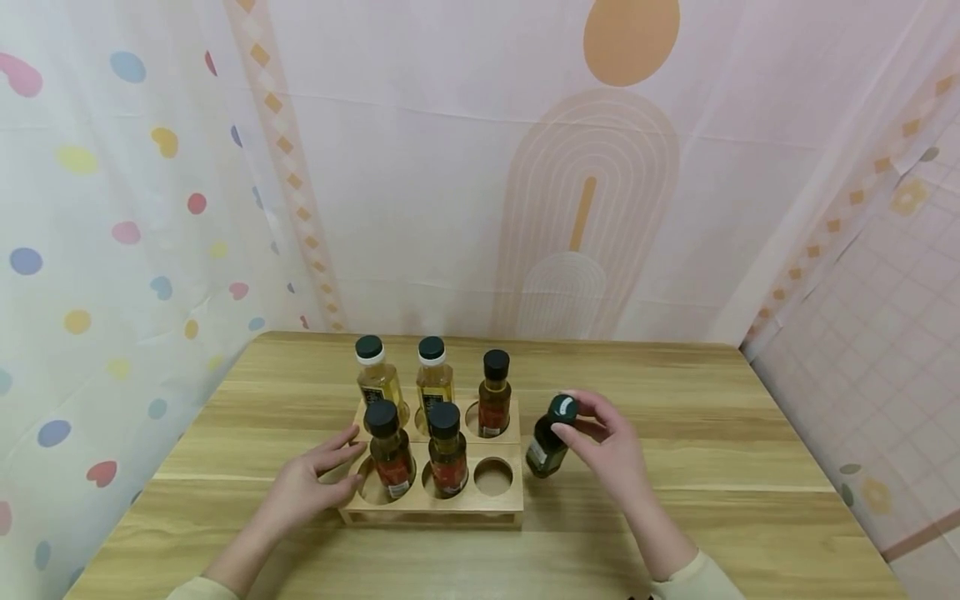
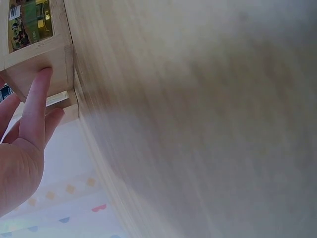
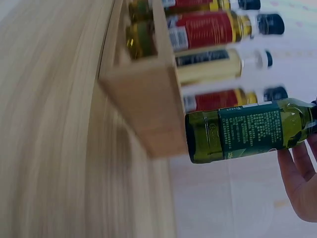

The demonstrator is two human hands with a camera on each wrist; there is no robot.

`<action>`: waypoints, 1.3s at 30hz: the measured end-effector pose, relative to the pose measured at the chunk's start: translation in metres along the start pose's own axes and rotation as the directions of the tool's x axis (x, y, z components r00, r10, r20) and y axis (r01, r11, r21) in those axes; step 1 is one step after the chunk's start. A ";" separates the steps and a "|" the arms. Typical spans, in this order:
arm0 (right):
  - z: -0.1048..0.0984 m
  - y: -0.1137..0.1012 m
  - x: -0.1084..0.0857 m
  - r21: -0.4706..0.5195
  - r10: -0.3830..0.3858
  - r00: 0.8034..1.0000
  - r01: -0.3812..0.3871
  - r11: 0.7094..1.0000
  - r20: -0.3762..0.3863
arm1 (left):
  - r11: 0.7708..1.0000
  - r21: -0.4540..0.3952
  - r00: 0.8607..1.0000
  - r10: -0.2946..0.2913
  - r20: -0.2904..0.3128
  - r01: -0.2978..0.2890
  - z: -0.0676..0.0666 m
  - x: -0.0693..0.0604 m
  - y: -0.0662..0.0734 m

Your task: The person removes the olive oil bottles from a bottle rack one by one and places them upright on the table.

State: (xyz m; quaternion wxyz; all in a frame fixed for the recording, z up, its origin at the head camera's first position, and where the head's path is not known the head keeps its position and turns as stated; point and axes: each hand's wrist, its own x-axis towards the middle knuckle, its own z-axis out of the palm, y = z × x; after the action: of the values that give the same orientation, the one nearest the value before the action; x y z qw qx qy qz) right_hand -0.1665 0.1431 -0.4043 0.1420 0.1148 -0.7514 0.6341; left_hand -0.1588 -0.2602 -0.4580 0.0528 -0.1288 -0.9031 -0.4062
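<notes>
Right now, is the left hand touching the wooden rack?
Touching. The left wrist view shows the left hand with a fingertip against the wooden rack.

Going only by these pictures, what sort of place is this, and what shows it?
Probably an indoor tabletop workspace, perhaps screened off for a demonstration: a wood-grain table, patterned hangings behind and beside it, and a wooden rack holding bottles.

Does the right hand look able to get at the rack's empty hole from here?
Likely yes: the right hand holds the green bottle by its cap end beside the rack, on the same side as the empty hole, with nothing apparent between them.
</notes>
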 end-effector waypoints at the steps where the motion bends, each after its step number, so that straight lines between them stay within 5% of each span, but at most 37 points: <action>1: -0.004 0.003 0.001 -0.010 0.007 1.000 -0.007 1.000 -0.011 | 1.000 0.000 1.000 0.001 -0.001 -0.001 0.000 0.000 0.000; 14: -0.071 0.037 0.019 -0.148 0.105 0.972 -0.138 0.979 -0.211 | 1.000 -0.009 1.000 0.001 0.005 0.000 0.000 0.000 0.000; 23: -0.113 0.051 0.035 -0.216 0.063 0.944 -0.139 0.967 -0.325 | 1.000 0.001 1.000 0.003 -0.005 -0.003 0.000 0.000 0.001; 39: -0.142 0.060 0.058 -0.361 0.102 0.907 -0.263 0.895 -0.408 | 1.000 -0.001 1.000 0.000 -0.014 0.000 0.000 0.000 0.002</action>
State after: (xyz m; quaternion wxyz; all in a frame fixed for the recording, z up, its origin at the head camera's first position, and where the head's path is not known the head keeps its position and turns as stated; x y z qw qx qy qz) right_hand -0.2317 0.2939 -0.4163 0.2436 -0.1143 -0.8326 0.4842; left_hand -0.1581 -0.2588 -0.4571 0.0591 -0.1260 -0.9025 -0.4077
